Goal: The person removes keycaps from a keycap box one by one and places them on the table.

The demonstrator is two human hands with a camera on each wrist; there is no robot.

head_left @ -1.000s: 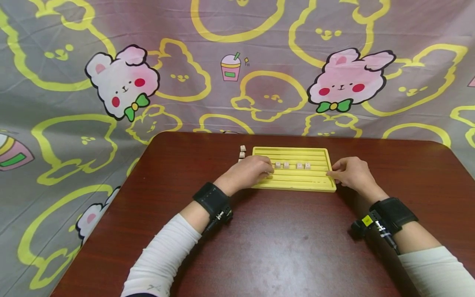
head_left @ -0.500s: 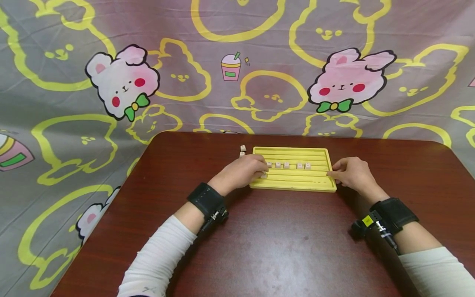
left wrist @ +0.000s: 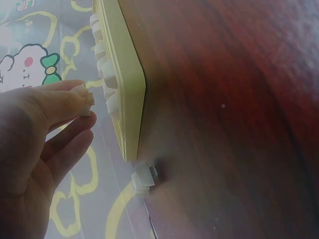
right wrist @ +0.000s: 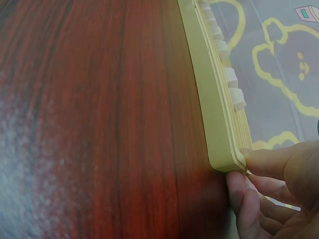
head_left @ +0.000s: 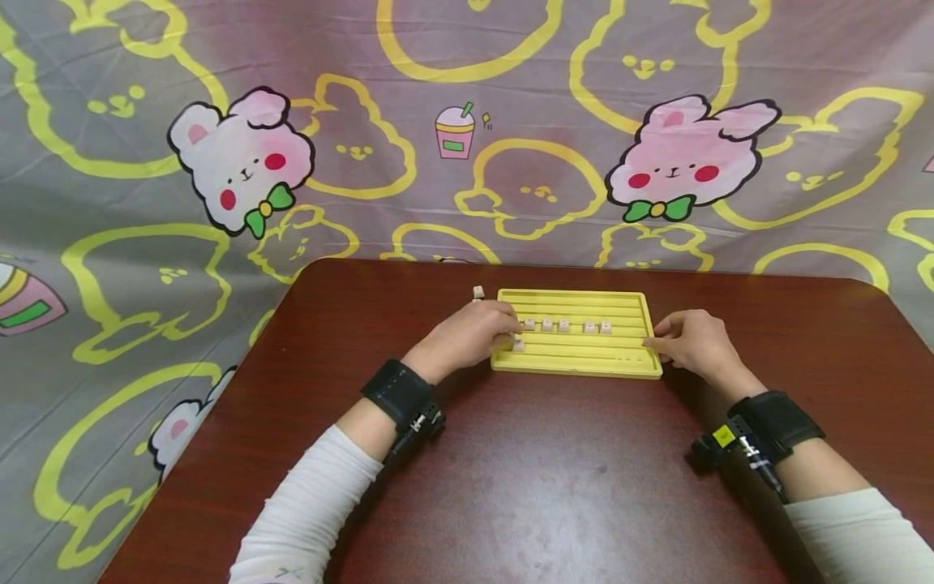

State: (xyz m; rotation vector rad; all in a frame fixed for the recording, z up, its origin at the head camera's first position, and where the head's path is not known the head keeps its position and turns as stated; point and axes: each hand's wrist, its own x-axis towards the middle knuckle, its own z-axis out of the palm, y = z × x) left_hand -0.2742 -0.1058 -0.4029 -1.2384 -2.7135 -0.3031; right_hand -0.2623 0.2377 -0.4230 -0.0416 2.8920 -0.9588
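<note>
My left hand (head_left: 467, 334) hovers at the left end of a yellow ridged tray (head_left: 576, 372). In the left wrist view its thumb and fingertips pinch a small whitish keycap (left wrist: 85, 103), apart from the tray. Just beneath the thumb, another keycap (head_left: 518, 345) sits in a lower row. Several pale keycaps stand in the middle row, such as the keycap (head_left: 564, 325), with a gap partway along. My right hand (head_left: 693, 345) grips the tray's right edge, thumb (right wrist: 266, 160) on top and fingers below. Marks on the caps are too small to read.
Loose keycaps (head_left: 477, 291) lie on the brown table (head_left: 554, 487) just left of the tray, partly hidden by my left hand. A patterned curtain (head_left: 540, 105) hangs right behind the table's far edge.
My left hand has drawn back leftward, uncovering the leftmost keycap of the middle row and one in the lower row. The right hand and tray have stayed put.
</note>
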